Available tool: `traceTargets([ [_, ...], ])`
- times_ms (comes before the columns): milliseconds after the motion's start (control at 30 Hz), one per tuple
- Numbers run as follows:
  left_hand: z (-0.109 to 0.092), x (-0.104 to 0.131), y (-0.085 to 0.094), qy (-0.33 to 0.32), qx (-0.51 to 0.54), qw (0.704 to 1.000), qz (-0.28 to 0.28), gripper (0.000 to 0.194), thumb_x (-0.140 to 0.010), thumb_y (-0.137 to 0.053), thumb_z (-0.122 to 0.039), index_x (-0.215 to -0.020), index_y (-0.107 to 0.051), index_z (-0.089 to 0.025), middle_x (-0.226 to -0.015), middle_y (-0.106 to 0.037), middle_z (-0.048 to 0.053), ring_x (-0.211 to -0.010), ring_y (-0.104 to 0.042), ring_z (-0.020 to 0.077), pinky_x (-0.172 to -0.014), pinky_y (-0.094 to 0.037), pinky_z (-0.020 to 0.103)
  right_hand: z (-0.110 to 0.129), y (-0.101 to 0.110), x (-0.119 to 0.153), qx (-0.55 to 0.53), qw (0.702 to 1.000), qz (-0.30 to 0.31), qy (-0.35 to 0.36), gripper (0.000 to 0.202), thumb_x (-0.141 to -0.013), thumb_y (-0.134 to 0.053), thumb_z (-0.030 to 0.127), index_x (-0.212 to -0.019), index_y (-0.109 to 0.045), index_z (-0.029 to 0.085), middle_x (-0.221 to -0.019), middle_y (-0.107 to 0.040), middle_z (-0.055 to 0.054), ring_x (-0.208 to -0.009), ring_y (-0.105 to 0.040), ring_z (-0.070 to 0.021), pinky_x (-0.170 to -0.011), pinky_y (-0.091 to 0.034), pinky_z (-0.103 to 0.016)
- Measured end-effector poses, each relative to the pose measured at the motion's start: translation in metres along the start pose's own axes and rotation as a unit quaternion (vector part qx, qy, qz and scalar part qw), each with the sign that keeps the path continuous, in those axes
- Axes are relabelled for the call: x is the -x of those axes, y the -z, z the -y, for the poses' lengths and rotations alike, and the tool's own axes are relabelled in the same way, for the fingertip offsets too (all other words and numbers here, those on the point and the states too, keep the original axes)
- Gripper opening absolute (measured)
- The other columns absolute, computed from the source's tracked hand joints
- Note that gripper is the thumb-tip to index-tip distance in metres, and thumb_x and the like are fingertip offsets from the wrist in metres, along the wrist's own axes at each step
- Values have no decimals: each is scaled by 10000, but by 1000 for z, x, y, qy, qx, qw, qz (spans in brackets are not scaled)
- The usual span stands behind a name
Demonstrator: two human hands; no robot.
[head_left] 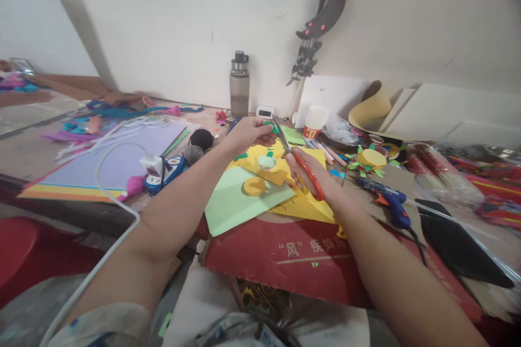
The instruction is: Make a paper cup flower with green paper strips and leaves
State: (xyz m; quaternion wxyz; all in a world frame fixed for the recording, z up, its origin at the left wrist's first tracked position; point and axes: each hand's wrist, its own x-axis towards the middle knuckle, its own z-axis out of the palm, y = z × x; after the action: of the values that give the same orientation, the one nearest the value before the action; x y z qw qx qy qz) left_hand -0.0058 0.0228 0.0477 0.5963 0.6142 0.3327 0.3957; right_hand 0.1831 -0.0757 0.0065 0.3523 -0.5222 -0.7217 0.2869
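Observation:
My left hand (253,134) is closed in a pinch on a small piece of green paper (271,127). My right hand (310,168) grips a pair of scissors (305,169) with red and yellow handles; the blades point up and away, close beside the green piece. Whether the blades touch the paper I cannot tell. Below the hands lie yellow paper (303,209) and a light green sheet (228,200). A round yellow paper disc (254,186) rests on the green sheet, and a roll of tape (267,162) sits behind it on yellow paper.
A grey bottle (240,87) stands at the wall, with a paper cup (316,121) right of it. A blue glue gun (386,200) lies on the right. Coloured sheets (109,168), a power strip (165,173) and a white cable (101,160) are at left. A red board (252,255) edges the front.

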Motion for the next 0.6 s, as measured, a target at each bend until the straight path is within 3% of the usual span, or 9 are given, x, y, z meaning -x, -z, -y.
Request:
traceTargets([
  [600, -2, 2, -2, 9, 4, 1000, 2, 127, -890, -646, -151, -777, -644, -93, -695, -708, 69, -598, -657, 107, -695, -538, 266, 11, 1, 3, 8, 1000, -6, -19, 593, -853, -352, 825, -845, -463, 243, -582, -474, 38, -485, -433, -135, -474, -355, -279],
])
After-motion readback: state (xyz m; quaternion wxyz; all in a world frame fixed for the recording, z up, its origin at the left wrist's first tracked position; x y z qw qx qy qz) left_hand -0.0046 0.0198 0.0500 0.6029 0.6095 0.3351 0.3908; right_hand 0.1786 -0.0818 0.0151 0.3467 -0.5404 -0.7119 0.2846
